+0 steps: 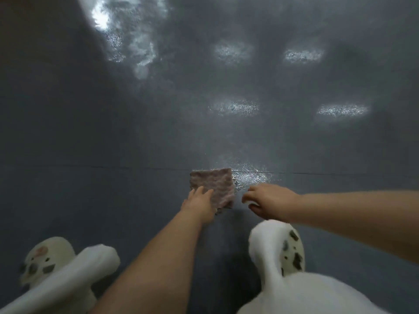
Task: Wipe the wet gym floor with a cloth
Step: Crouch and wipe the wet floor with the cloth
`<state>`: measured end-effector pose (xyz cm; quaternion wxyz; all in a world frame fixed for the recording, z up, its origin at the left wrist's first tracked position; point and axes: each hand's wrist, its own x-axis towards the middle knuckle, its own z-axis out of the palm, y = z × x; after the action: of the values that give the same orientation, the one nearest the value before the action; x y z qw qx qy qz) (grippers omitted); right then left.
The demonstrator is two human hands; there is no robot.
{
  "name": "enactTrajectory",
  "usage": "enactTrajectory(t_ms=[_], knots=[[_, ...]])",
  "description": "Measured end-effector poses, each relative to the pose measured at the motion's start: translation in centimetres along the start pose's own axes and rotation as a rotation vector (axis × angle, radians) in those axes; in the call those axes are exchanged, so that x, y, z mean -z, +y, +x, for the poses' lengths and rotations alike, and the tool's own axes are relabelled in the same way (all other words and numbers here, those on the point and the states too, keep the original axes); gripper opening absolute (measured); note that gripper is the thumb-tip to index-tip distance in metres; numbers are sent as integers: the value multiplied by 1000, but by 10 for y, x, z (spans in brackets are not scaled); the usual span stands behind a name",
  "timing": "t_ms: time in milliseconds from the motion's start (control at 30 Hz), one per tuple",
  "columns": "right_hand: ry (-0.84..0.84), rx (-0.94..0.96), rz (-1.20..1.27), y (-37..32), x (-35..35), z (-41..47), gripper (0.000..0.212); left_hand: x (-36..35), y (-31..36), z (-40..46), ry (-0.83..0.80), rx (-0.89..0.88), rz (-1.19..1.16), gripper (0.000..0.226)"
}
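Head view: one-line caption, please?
Left hand presses cloth on grey floor; right hand hovers beside it, fingers curled.

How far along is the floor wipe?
Early, by the look of it. Done: nothing clearly; the dull floor left of the cloth may be dry or just unlit. In hand: the left hand presses the pinkish cloth flat on the floor, right beside a glistening wet patch. The right hand hovers loosely curled, holding nothing. Left: that patch, plus shiny streaks farther ahead.

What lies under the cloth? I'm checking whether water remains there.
The cloth lies on the grey floor; glistening wet patch shows beside it. Beneath is covered.
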<state>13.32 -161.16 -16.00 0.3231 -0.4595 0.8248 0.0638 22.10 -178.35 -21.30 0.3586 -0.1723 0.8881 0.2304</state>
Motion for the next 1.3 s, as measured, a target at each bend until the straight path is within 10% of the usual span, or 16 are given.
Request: enactTrajectory(t_ms=[233,733,1300], knots=[[296,71,100,-17,-60,90,44,-9,-3,23,159,25,-132,65],[250,160,-102,-1,-105,121,62,-16,14,42,312,94,-462,67],[518,-454,87,103,-123,69,63,-42,57,44,241,93,-194,64]])
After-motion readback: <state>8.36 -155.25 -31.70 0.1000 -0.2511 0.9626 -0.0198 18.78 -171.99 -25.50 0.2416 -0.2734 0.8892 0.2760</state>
